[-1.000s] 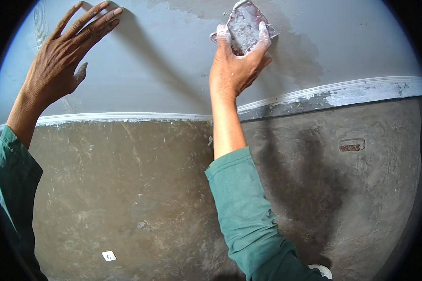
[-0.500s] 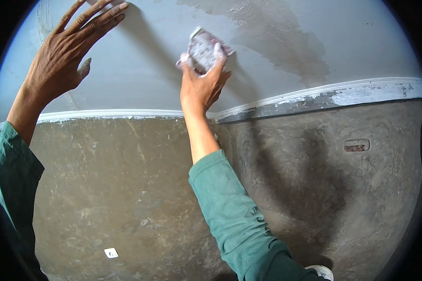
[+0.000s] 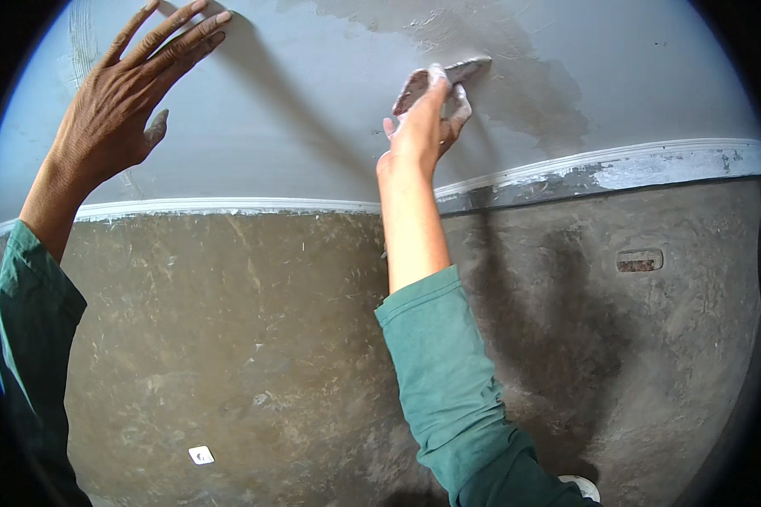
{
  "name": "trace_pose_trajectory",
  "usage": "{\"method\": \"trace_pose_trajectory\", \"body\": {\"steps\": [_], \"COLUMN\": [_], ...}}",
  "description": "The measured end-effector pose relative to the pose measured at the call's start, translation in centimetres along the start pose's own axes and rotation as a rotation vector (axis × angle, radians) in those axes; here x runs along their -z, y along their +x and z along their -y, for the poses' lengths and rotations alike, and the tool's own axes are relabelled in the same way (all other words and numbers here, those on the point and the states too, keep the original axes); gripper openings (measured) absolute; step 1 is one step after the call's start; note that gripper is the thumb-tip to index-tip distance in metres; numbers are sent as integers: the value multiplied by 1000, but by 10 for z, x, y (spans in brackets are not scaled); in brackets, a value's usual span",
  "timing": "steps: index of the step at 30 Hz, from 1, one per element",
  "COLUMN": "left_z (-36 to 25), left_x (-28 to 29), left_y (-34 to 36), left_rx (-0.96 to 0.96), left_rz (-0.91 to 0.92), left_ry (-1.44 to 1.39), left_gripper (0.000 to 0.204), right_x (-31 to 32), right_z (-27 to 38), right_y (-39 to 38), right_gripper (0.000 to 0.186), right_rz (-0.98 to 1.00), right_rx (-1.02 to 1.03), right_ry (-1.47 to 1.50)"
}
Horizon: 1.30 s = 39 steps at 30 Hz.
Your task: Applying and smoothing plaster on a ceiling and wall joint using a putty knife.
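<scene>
Fingers spread, my left hand [image 3: 135, 101] rests its fingertips against a pale grey wall [image 3: 634, 93] at upper left and holds nothing. My right hand [image 3: 423, 127], streaked with white, grips a flat tool [image 3: 473, 66] caked with pale paste, tilted against the wall below a darker, damp-looking patch. The fingers partly hide the tool.
A white trim strip [image 3: 676, 156], smeared in places, runs along the wall's bottom edge. The rough grey-brown floor [image 3: 228, 329] has a small white square [image 3: 201, 455] and an oblong recess [image 3: 639, 260]. Part of a white rounded object [image 3: 582, 486] shows at lower right.
My right hand moved down and left, then back to the right, and has turned so the tool is now tilted nearly edge-on. My left hand has stayed almost still.
</scene>
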State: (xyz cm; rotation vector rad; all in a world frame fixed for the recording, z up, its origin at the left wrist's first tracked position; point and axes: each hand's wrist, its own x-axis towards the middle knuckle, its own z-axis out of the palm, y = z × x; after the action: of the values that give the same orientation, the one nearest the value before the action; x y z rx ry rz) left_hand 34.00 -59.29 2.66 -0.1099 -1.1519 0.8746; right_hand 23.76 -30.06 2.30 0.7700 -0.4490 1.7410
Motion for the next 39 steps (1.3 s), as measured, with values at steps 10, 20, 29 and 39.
{"method": "trace_pose_trajectory", "body": {"steps": [10,20,29,39], "left_z": [6,11,12,13], "left_x": [1,-10,-5,0], "left_y": [-2,-7,-2,-5], "left_rx": [-7,-26,-34,-54], "left_rz": [3,-20,-1,8], "left_ry": [-5,23,61,50], "left_gripper": [113,114,116,116], "right_x": [-27,66,48,68], "right_z": [-19,-3,-10,-59], "right_y": [-64,16,49,28], "right_gripper": [75,74,78,79], "right_rz": [8,-8,-39,-19], "right_rx": [290,54,579,310], "right_ry": [-486,-85,-374,-901]}}
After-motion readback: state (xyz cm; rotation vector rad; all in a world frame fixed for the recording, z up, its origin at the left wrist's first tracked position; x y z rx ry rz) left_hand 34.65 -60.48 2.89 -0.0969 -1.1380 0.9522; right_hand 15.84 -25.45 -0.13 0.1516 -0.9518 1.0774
